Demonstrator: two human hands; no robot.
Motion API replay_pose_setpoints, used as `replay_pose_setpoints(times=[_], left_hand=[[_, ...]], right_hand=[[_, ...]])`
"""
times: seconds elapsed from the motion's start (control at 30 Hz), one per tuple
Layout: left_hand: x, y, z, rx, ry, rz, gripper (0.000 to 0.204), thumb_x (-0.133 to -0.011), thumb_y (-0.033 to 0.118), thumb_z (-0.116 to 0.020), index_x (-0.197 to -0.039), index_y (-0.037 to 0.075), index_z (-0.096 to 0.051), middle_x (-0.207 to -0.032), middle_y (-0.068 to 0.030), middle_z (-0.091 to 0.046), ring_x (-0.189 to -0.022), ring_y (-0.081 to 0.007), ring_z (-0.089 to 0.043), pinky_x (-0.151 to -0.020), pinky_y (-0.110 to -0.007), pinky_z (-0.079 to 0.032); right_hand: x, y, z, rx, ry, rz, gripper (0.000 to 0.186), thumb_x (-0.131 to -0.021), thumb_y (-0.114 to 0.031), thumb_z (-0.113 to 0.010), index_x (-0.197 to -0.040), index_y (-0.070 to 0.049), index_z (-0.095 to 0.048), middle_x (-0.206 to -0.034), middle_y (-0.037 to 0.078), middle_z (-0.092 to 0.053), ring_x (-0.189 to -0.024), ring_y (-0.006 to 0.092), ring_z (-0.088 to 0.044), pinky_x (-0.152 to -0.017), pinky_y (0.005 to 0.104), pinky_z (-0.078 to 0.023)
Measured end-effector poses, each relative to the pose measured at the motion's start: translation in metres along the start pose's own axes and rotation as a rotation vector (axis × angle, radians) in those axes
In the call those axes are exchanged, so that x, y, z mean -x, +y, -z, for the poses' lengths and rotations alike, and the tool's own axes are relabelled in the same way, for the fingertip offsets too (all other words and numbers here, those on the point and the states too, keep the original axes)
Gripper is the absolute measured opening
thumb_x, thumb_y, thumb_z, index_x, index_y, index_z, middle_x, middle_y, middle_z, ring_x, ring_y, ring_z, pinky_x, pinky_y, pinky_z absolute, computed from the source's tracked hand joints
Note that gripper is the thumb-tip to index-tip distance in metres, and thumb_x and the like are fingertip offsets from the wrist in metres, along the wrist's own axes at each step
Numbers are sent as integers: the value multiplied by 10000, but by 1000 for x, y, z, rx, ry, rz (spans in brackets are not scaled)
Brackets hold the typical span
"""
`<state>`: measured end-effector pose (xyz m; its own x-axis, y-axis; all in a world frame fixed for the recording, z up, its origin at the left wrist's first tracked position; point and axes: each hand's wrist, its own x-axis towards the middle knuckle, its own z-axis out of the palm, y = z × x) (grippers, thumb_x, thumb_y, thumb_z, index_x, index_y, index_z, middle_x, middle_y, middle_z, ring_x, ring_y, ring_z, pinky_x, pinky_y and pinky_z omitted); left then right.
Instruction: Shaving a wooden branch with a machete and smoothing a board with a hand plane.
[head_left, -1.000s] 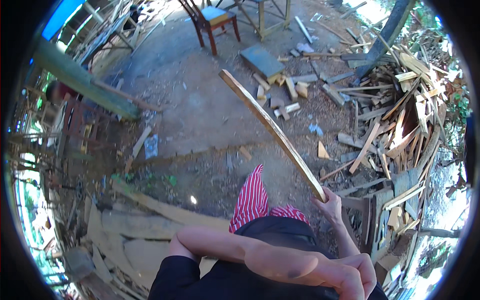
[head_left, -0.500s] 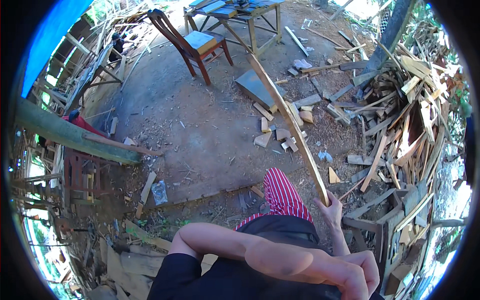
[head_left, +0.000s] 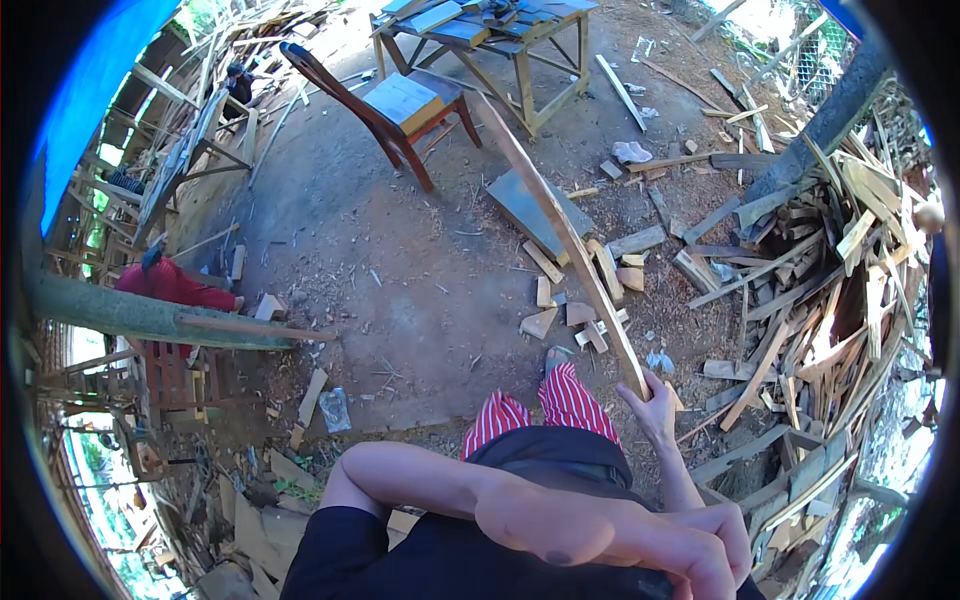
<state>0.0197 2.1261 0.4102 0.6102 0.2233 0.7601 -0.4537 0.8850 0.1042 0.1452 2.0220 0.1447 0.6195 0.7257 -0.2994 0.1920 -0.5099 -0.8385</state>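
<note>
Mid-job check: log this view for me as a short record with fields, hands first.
Right hand: gripping the near end of a long, narrow brown wooden plank
Left arm: bent across the torso; its hand's hold is unclear
Ahead: red-brown wooden chair beside a wooden table
Right side: jumbled heap of split wooden scraps
Left side: person in red clothing beyond a grey-green post

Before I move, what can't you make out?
Head view:
Grey board: partly covered by the stick in the right hand.
Person in red: partly hidden behind the post.
Table: far side cut off by the top edge.
Far dark figure: too small for detail.
</note>
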Motion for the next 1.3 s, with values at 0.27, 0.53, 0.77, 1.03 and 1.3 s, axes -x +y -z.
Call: replay_pose_setpoints(times=[0.27,0.53,0.77,1.03,1.3], left_hand=[[-53,47,48,34,23,-52,1001,-909,792,-149,-1206,-70,-562,-1151,-136,-480,-1043,-233,-414,-934,-361,-318],[-68,206,153,-434,151,601,828,-905,759,-346,-1150,2,-576,-1171,-135,-527,-1150,-255,-490,-996,-398,-370],[32,385,313,-551,1434,366,368,-998,299,-560,-1308,109,-507,-1094,-28,-599,-1044,-153,-582,-952,-392,-488],[-9,487,384,-508,1200,321,474,-960,216,-617,-1376,73,-439,-1268,-106,-604,-1190,-245,-589,-996,-432,-498],[1,554,420,-681,1373,235,395,-966,201,-614,-1285,19,-469,-1127,-143,-667,-1016,-249,-675,-902,-402,-553]], right_hand=[[-82,-60,8,-66,7,4,499,-796,-247,-795,-1203,5,-655,-965,128,-736,-876,122,-674,-794,294,-527],[-163,-113,-23,-121,37,-49,443,-816,-269,-781,-1137,18,-678,-848,78,-720,-735,100,-637,-676,279,-514],[-282,-214,-73,-263,-470,-107,400,-919,-340,-678,-968,57,-659,-770,46,-671,-665,99,-639,-624,253,-513],[-379,-353,-160,-531,-650,-385,434,-903,-391,-696,-966,38,-683,-813,52,-682,-708,103,-634,-621,228,-492],[-429,-384,-211,146,-479,215,684,-861,-512,-662,-1271,27,-566,-1044,235,-684,-953,335,-680,-844,410,-511]])
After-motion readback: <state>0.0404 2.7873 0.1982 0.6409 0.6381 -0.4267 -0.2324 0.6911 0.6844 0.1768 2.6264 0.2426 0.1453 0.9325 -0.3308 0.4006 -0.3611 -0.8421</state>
